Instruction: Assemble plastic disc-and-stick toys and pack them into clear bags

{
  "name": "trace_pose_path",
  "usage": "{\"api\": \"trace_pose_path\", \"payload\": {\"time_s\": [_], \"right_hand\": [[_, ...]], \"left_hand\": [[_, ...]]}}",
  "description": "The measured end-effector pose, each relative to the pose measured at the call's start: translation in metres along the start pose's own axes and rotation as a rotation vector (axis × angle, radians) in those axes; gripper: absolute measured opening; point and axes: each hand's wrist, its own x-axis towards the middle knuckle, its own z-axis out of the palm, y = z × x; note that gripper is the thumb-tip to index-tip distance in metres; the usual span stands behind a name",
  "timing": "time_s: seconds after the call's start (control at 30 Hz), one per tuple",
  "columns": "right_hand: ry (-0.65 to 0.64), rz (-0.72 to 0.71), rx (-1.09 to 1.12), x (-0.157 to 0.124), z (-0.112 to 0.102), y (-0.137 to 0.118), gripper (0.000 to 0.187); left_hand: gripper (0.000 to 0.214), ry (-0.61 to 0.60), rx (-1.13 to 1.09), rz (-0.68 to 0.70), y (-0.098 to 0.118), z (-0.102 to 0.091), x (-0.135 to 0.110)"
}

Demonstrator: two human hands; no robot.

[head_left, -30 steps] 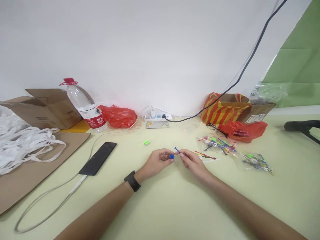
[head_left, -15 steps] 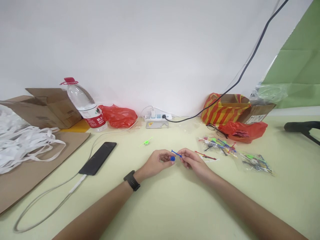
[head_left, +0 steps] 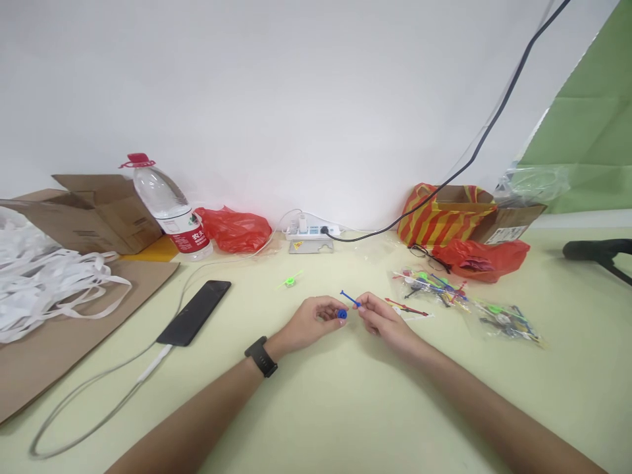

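Observation:
Between the thumb and fingers of my left hand (head_left: 318, 317) is a small round blue plastic piece (head_left: 342, 315) with a hole in its face. My right hand (head_left: 382, 316) pinches a thin blue plastic arrow (head_left: 349, 298) at one end; its forked end points up and left, above the round piece and apart from it. Just right of my right hand lie red, black and white plastic arrows (head_left: 407, 307). Beyond my left hand a green spinner (head_left: 289, 282) rests on the table.
Two clear bags of coloured plastic parts, one nearer (head_left: 508, 320) and one farther (head_left: 429, 286), lie at right. A phone (head_left: 195, 313) with its cable is at left. Along the wall stand a water bottle (head_left: 170, 210), red bag (head_left: 234, 229), power strip (head_left: 312, 230) and striped bag (head_left: 439, 220).
The blue arrow has tilted a little, its forked end rising slightly farther from the round blue piece. Both hands stay nearly in place.

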Motion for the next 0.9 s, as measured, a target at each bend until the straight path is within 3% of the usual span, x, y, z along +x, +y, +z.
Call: {"api": "trace_pose_path", "payload": {"time_s": [0.23,0.57,0.9], "right_hand": [[-0.007,-0.039,-0.124,0.0013,0.0008,-0.0054,0.045],[-0.029,0.065,0.090,0.0000,-0.0011,-0.0031,0.043],[-0.019,0.014,-0.031,-0.0017,-0.0008,-0.0039,0.035]], "left_hand": [[0.029,-0.019,-0.021,0.017,-0.0006,-0.0003,0.0000],[0.030,-0.004,0.000,0.019,-0.0019,-0.0003,-0.0001],[0.027,-0.031,0.020,0.015,-0.0009,-0.0007,-0.0007]]}}
